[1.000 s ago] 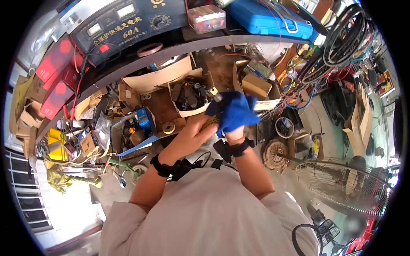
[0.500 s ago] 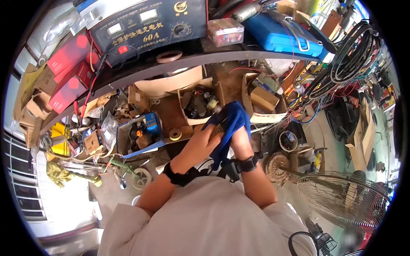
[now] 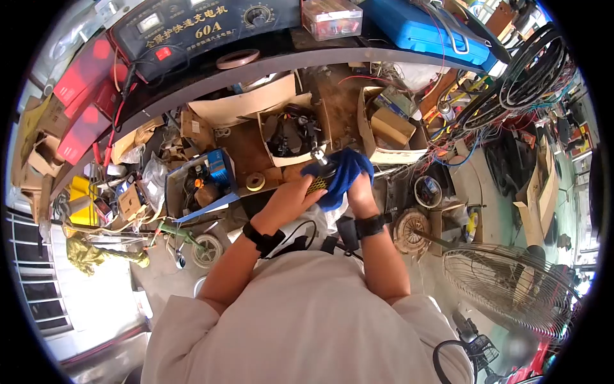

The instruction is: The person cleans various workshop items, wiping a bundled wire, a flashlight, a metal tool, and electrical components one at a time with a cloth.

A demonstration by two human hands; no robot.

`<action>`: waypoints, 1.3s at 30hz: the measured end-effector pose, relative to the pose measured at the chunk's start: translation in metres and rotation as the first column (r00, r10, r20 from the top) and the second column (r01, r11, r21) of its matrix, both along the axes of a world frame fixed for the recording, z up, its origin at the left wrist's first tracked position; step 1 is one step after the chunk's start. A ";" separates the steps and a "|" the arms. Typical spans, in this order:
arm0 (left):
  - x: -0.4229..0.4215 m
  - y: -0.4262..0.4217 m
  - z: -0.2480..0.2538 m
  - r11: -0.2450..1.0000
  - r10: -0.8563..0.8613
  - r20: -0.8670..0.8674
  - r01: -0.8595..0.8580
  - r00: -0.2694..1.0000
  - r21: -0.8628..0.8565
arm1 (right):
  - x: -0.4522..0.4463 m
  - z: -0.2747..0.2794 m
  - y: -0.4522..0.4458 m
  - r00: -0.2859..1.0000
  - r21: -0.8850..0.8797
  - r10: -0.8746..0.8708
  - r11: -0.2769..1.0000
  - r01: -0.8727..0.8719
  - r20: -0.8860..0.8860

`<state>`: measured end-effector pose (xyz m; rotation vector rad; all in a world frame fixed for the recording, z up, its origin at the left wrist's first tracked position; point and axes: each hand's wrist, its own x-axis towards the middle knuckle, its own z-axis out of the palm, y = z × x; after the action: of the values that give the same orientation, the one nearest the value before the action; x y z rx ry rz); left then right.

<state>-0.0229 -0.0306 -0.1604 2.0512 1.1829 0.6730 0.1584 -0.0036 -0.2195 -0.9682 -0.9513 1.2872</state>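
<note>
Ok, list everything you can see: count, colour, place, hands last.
tool: 1, black-yellow, in left hand
cloth: 1, blue, in right hand
charger: 1, dark, on shelf, upper left
clear box: 1, see-through, beside charger
case: 1, blue, right of clear box
red boxes: several, red, far left
open boxes: several, tan and blue, below shelf
tape roll: 1, yellowish, left of hands
cables: many, mostly black, upper right
disc: 1, brown, right of hands
fan: 1, grey, lower right
other clutter: uncountable, mixed, throughout
hands: 2, black wristbands, mid-view
</note>
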 end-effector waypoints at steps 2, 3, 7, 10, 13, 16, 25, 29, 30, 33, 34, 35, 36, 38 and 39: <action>0.000 0.005 -0.035 0.994 -0.002 0.049 0.007 0.999 -0.107 | 0.007 -0.016 -0.007 0.954 0.065 -0.075 0.996 0.059 0.289; 0.000 0.008 -0.050 0.968 0.034 0.142 0.003 0.989 -0.249 | 0.008 -0.022 -0.011 0.891 0.074 -0.127 0.992 0.105 0.437; 0.001 0.026 -0.081 0.745 0.235 0.546 0.212 0.804 -0.633 | 0.032 -0.056 -0.013 0.969 -0.056 -0.224 0.971 0.231 0.109; 0.010 0.041 -0.076 0.746 0.377 0.616 0.167 0.691 -0.644 | 0.062 -0.046 -0.023 0.929 -0.219 -0.370 0.907 0.361 -0.001; 0.010 0.091 -0.087 0.854 0.400 0.338 -0.213 0.852 -0.474 | 0.084 -0.048 -0.028 0.820 -0.254 -0.559 0.817 0.518 -0.127; -0.015 0.184 -0.207 0.836 0.435 0.210 -0.305 0.876 -0.457 | 0.106 -0.047 -0.027 0.543 0.247 -0.461 0.873 0.421 0.702; -0.019 0.348 -0.290 0.899 0.216 -0.410 -0.344 0.886 -0.271 | 0.107 -0.062 -0.075 0.724 -0.041 -0.366 0.878 0.477 0.585; -0.026 0.394 -0.366 0.883 0.333 -0.474 -0.446 0.815 -0.147 | 0.118 -0.056 -0.080 0.375 0.081 -0.244 0.913 0.400 0.894; -0.031 0.392 -0.369 0.927 0.316 -0.487 -0.374 0.814 -0.024 | 0.118 -0.050 -0.080 0.277 0.138 -0.239 0.931 0.339 0.931; -0.040 0.402 -0.363 0.949 0.317 -0.523 -0.262 0.792 0.178 | 0.117 -0.012 -0.058 0.325 0.009 -0.060 0.988 0.157 0.944; -0.041 0.400 -0.354 0.948 0.318 -0.508 -0.264 0.800 0.178 | 0.117 -0.010 -0.053 0.384 0.007 -0.053 0.993 0.119 0.922; -0.041 0.399 -0.344 0.948 0.319 -0.491 -0.267 0.811 0.175 | 0.119 -0.022 -0.053 0.510 0.065 -0.123 0.990 0.129 0.851; -0.042 0.399 -0.338 0.948 0.319 -0.465 -0.277 0.826 0.160 | 0.119 -0.008 -0.048 0.387 0.146 -0.169 0.985 0.089 0.906; -0.041 0.387 -0.316 0.947 0.322 -0.378 -0.285 0.868 0.150 | 0.121 0.024 -0.042 0.390 0.205 -0.237 0.971 0.121 0.890; -0.039 0.377 -0.303 0.946 0.322 -0.323 -0.288 0.890 0.149 | 0.123 0.041 -0.041 0.516 0.184 -0.260 0.964 0.194 0.816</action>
<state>-0.0615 0.3466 -0.4630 2.1429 1.7336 0.5349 0.2814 -0.0442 -0.1784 -1.6571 -1.5180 0.4848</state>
